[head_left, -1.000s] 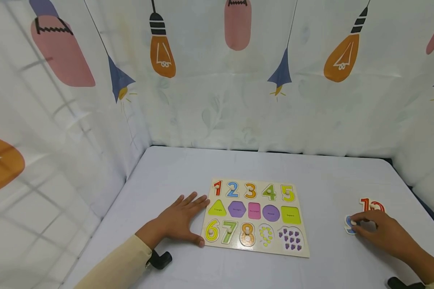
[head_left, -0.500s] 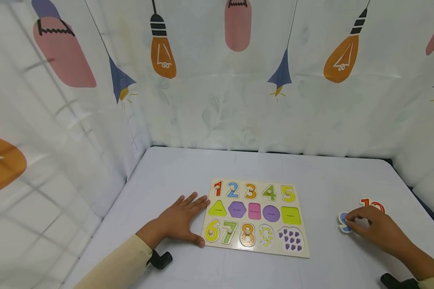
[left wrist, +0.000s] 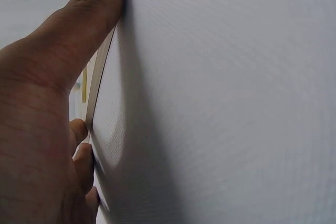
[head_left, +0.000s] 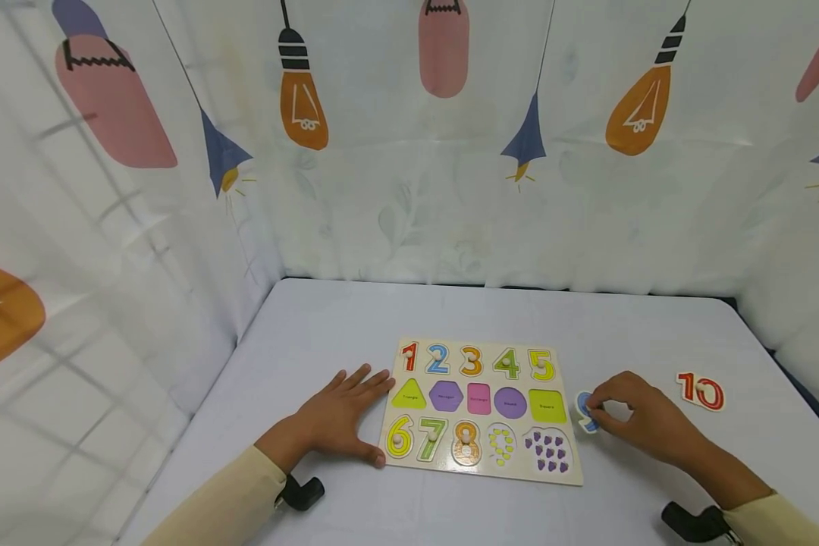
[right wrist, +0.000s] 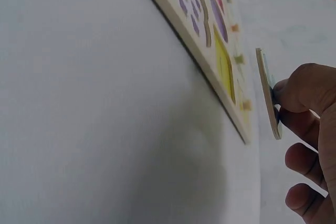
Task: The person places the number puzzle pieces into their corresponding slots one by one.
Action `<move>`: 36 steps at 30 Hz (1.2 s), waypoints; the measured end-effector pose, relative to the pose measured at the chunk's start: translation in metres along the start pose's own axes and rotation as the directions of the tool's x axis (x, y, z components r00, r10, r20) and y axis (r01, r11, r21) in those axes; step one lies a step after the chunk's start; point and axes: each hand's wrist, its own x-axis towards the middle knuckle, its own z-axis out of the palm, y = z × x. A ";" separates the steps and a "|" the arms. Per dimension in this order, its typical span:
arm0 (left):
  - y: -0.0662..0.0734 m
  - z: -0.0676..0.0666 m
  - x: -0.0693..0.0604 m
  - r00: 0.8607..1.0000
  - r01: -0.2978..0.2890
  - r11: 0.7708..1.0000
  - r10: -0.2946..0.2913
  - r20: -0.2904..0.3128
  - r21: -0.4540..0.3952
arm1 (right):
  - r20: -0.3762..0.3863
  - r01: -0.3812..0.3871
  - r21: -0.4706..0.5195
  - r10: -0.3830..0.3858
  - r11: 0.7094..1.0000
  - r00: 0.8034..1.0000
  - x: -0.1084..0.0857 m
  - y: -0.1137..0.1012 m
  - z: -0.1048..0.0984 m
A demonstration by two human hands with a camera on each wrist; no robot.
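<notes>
A wooden number puzzle board (head_left: 484, 469) lies flat on the white table. Pieces 1 to 8 sit in it; the last two recesses of the bottom row show printed yellow and purple marks. My left hand (head_left: 337, 418) rests with spread fingers along the board's left edge, its thumb (left wrist: 79, 22) touching that edge. Just right of the board, my right hand (head_left: 644, 417) pinches a blue number 9 puzzle piece (head_left: 583, 415) by its knob. In the right wrist view the piece (right wrist: 266, 95) is held on edge, above the table.
A red number 10 puzzle piece (head_left: 700, 391) lies on the table (head_left: 355, 318) right of my right hand. White curtains (head_left: 409, 212) printed with lamps stand behind and at the sides. A dark camera mount sits at each wrist.
My right hand has carried the number 9 piece leftward to the board's right edge, uncovering the number 10 piece. The left hand stays in place.
</notes>
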 end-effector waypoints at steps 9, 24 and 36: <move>0.000 0.001 0.000 1.000 0.008 1.000 -0.008 0.001 0.005 | 0.014 0.093 0.037 -0.093 0.995 0.996 0.016 -0.038 0.022; -0.001 0.003 0.000 1.000 0.011 1.000 -0.011 -0.001 0.006 | 0.115 0.130 0.126 -0.145 0.983 0.983 0.026 -0.077 0.054; 0.001 0.000 0.000 1.000 0.005 1.000 -0.005 0.002 -0.003 | 0.162 0.111 0.100 -0.126 0.989 0.979 0.028 -0.091 0.072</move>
